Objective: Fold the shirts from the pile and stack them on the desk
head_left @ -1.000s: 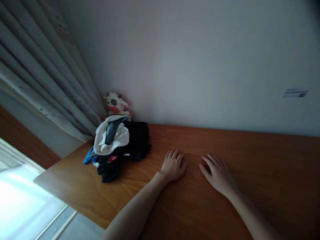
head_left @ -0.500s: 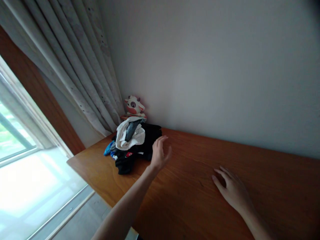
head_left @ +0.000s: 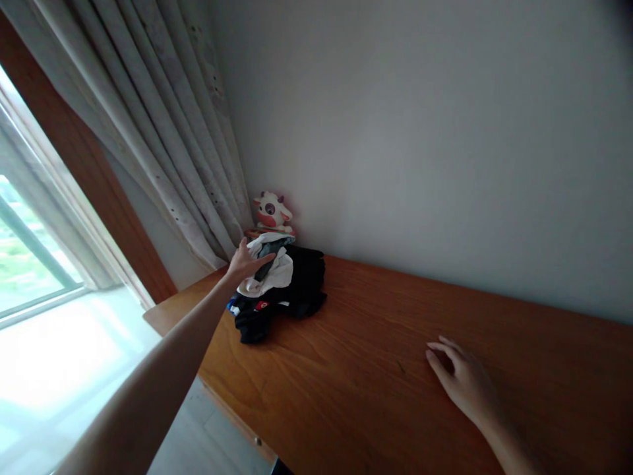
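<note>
A heap of clothes lies at the far left corner of the wooden table (head_left: 356, 369). On top is a crumpled white garment (head_left: 277, 272) with a grey-blue piece (head_left: 275, 247) in its folds; black clothing (head_left: 306, 280) with a small red and white mark lies beneath. My left hand (head_left: 246, 262) reaches over the left side of the white garment, thumb and fingers apart. Whether it touches the cloth I cannot tell. Over the right part of the table, my right hand (head_left: 462, 376) is loosely curved with a gap between thumb and fingers, holding nothing.
Behind the heap a cow figure (head_left: 271, 212) stands against the wall (head_left: 420, 145). A long curtain (head_left: 163, 119) hangs at the left, beside a bright window (head_left: 34, 244). The table's left edge drops to a pale floor (head_left: 208, 429).
My left hand has moved left and away from me, from the right side of the heap to its left side. The right hand stays nearly in place. The view has shifted slightly.
</note>
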Demonstrator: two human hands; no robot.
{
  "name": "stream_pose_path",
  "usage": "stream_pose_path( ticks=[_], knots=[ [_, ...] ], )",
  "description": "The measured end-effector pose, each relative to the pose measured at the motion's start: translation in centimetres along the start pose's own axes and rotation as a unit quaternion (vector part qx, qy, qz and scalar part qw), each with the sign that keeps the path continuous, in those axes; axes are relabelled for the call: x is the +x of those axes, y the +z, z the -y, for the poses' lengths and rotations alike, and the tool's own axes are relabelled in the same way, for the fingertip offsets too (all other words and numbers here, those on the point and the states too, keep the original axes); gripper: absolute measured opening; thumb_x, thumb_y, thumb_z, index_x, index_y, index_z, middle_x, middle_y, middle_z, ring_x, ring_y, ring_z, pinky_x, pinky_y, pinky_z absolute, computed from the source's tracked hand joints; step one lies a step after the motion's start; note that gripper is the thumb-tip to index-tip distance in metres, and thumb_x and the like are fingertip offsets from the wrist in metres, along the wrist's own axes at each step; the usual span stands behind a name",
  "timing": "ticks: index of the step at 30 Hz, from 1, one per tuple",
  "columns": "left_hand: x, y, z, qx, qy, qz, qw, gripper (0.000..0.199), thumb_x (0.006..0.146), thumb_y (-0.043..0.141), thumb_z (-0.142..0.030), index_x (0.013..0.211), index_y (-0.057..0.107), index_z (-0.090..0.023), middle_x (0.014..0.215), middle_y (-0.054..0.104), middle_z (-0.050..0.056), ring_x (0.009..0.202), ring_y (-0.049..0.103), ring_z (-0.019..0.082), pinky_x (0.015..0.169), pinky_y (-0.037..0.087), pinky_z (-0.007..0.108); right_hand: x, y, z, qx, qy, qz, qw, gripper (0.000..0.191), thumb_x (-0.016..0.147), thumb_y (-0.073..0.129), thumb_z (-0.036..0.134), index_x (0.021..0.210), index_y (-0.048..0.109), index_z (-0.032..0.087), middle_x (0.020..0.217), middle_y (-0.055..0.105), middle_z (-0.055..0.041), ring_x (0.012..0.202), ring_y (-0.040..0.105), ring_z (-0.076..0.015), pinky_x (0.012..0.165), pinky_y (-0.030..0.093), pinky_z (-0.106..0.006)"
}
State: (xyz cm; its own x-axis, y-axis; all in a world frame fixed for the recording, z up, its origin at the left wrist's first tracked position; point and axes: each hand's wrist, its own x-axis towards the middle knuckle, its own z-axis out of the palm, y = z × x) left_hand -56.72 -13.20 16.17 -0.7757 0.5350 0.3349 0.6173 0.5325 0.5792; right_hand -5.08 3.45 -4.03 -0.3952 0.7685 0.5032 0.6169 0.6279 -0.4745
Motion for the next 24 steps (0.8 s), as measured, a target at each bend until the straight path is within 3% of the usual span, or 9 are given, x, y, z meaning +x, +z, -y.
stream_pose_path(
  ticks=[3,5,9,13,16,19,21,24],
  knots=[
    [0.3,0.2,0.5,0.051,0.042,0.011,0.998,0.067,0.079,0.066,-0.065,0.129,0.064,-0.021,0.113,0.075,0.010,0.109,0.068,0.031,0.089,0.050,0.035,-0.1,0.2,-0.3,0.002,-0.004,-0.008,1.000,0.045,0.090,0.046,0.059,0.095,0.072,0.023,0.120,0.073,-0.0160,0.113,0.068,-0.0348,0.103,0.049,-0.055],
    [0.2,0.2,0.5,0.075,0.059,0.008,0.995,0.045,0.086,0.058,-0.059,0.108,0.073,-0.023,0.095,0.076,0.008,0.097,0.070,0.031,0.080,0.049,0.033,-0.1,0.3,-0.4,0.004,-0.006,-0.011,1.000,0.044,0.090,0.046,0.059,0.095,0.072,0.023,0.120,0.073,-0.0159,0.112,0.068,-0.0348,0.102,0.050,-0.055],
    [-0.3,0.1,-0.5,0.026,0.101,-0.080,0.991,0.038,0.090,0.053,-0.050,0.101,0.074,-0.020,0.093,0.074,0.008,0.092,0.068,0.028,0.077,0.048,0.032,-0.1,0.4,-0.5,0.006,-0.006,-0.018,1.000,0.042,0.089,0.048,0.058,0.094,0.072,0.024,0.119,0.073,-0.0152,0.111,0.068,-0.0343,0.101,0.050,-0.055],
    [-1.4,0.2,-4.2,-0.195,0.152,-0.158,0.956,0.041,0.090,0.058,-0.052,0.105,0.070,-0.017,0.089,0.070,0.004,0.084,0.064,0.020,0.070,0.048,0.025,0.0,0.3,-0.1,0.017,0.002,-0.020,1.000,0.037,0.089,0.050,0.054,0.094,0.072,0.025,0.119,0.073,-0.0144,0.111,0.068,-0.0337,0.102,0.050,-0.055],
    [-2.8,1.1,-9.1,-0.404,0.182,-0.112,0.890,0.043,0.086,0.066,-0.058,0.098,0.068,-0.017,0.075,0.064,-0.001,0.068,0.059,0.013,0.058,0.045,0.020,0.1,0.1,0.5,0.044,0.015,-0.033,0.998,0.037,0.088,0.052,0.055,0.096,0.071,0.024,0.117,0.073,-0.0149,0.112,0.068,-0.0345,0.103,0.048,-0.056],
    [-5.4,2.7,-14.2,-0.572,0.151,-0.029,0.806,0.045,0.080,0.072,-0.063,0.091,0.066,-0.019,0.070,0.062,-0.003,0.059,0.058,0.011,0.053,0.045,0.019,0.2,-0.1,1.1,0.111,0.062,-0.068,0.990,0.043,0.088,0.053,0.060,0.103,0.067,0.023,0.114,0.073,-0.0154,0.111,0.067,-0.0332,0.103,0.048,-0.055],
    [-7.7,4.0,-17.0,-0.640,0.109,0.030,0.760,0.046,0.078,0.075,-0.064,0.091,0.066,-0.020,0.071,0.064,-0.003,0.061,0.062,0.011,0.055,0.049,0.020,0.2,-0.3,1.3,0.166,0.108,-0.103,0.975,0.049,0.087,0.054,0.064,0.108,0.064,0.021,0.113,0.072,-0.0163,0.108,0.068,-0.0318,0.100,0.050,-0.053],
    [-11.9,6.1,-19.8,-0.687,0.049,0.128,0.714,0.050,0.077,0.075,-0.065,0.096,0.067,-0.020,0.074,0.068,-0.001,0.065,0.067,0.014,0.058,0.052,0.022,0.3,-0.6,1.6,0.235,0.167,-0.148,0.946,0.055,0.083,0.057,0.070,0.108,0.061,0.021,0.112,0.071,-0.0170,0.101,0.069,-0.0301,0.095,0.053,-0.051]
  ],
)
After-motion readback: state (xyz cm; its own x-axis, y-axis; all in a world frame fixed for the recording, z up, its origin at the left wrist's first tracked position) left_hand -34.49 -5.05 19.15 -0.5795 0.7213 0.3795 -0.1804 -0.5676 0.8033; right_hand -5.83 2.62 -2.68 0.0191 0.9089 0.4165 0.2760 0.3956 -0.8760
